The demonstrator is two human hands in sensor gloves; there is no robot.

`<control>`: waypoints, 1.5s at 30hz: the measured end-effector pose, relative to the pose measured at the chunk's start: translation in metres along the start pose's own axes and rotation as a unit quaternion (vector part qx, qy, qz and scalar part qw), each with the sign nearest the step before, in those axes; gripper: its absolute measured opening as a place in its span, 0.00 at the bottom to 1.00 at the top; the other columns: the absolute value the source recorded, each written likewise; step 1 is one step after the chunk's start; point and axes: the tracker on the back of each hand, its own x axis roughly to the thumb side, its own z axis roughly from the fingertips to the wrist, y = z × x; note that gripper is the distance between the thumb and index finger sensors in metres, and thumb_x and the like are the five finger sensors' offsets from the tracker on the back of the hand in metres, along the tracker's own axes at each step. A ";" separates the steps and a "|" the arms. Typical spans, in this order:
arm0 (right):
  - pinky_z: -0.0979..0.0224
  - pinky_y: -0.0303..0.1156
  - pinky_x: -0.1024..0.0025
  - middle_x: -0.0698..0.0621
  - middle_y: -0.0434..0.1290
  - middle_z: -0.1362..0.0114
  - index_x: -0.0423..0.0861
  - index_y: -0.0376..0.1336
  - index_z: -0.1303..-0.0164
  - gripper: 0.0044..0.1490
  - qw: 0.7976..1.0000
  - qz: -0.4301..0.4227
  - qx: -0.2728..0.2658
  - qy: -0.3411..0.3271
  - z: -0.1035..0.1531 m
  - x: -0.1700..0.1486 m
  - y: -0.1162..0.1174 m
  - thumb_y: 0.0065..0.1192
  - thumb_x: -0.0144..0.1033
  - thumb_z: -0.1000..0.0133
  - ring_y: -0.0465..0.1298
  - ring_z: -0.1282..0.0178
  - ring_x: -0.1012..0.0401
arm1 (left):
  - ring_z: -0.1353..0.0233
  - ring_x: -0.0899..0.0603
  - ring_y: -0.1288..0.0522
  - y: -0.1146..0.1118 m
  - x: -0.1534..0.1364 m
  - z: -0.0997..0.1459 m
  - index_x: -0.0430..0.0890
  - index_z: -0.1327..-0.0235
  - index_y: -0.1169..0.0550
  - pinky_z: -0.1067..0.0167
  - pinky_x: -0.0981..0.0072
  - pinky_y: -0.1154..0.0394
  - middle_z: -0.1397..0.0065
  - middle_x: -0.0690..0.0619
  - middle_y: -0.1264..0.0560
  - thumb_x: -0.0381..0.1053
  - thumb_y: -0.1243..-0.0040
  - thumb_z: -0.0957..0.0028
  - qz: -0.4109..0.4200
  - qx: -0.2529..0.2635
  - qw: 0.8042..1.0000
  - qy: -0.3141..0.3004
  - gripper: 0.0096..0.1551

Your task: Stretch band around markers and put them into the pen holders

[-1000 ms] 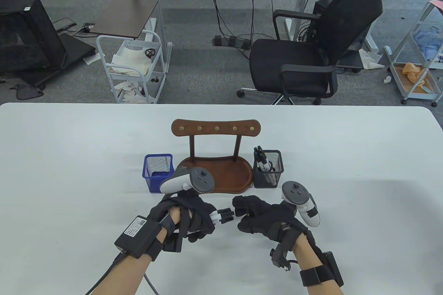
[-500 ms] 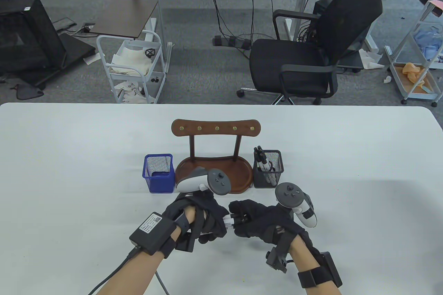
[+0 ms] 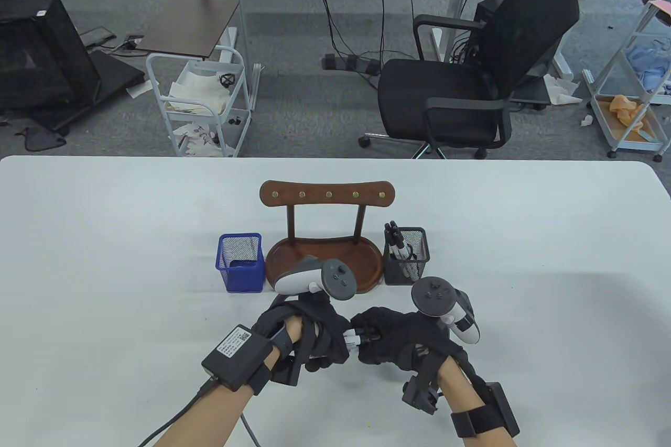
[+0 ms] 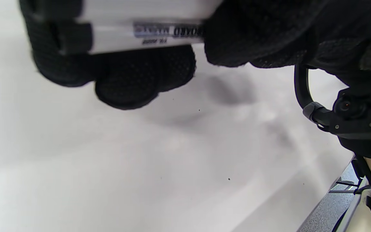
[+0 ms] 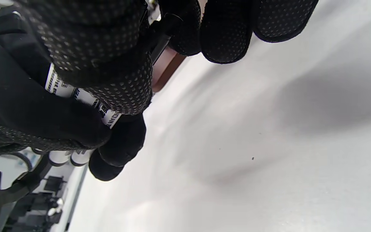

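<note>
Mid-task: left hand (image 3: 314, 334) and right hand (image 3: 390, 339) both gripping markers (image 3: 354, 337), lower centre; band unseen; blue holder (image 3: 241, 263) apparently unfilled.

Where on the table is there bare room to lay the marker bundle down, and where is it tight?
Bare table lies left of the blue pen holder and right of the black pen holder, also behind the wooden stand. It is crowded at front centre, where the left hand and right hand grip the markers.

Two gloved hands, left (image 3: 309, 334) and right (image 3: 398, 339); two mesh pen holders, one blue (image 3: 241, 262), one black (image 3: 406, 255); one wooden stand (image 3: 327, 235); one office chair (image 3: 472, 64).
</note>
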 end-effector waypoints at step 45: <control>0.26 0.65 0.41 0.53 0.71 0.29 0.59 0.61 0.30 0.26 0.997 -0.026 -0.040 -0.054 -0.003 0.006 0.006 0.57 0.36 0.40 0.73 0.37 0.51 | 0.44 0.45 0.16 -0.019 -0.046 0.015 0.35 0.25 0.47 0.44 0.46 0.18 0.33 0.43 0.26 0.54 0.40 0.41 0.452 0.218 0.860 -0.089 0.44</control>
